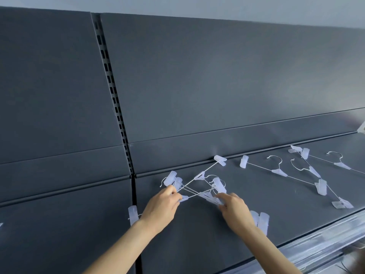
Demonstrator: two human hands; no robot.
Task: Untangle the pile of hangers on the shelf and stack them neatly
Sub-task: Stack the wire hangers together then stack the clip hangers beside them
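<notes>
Tangled hangers (218, 185): on the dark shelf (286, 220), between both hands.
Left hand (161, 206): pinches the pile's left end.
Right hand (236, 211): grips clips at its right end.
Loose hangers (321, 186): farther right.

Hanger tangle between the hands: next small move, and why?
Probably ease the left hand up and leftward while the right hand holds the rest down. Both hands grip the tangle, whose wires cross between them; other hangers lie spread on the shelf to the right.
</notes>
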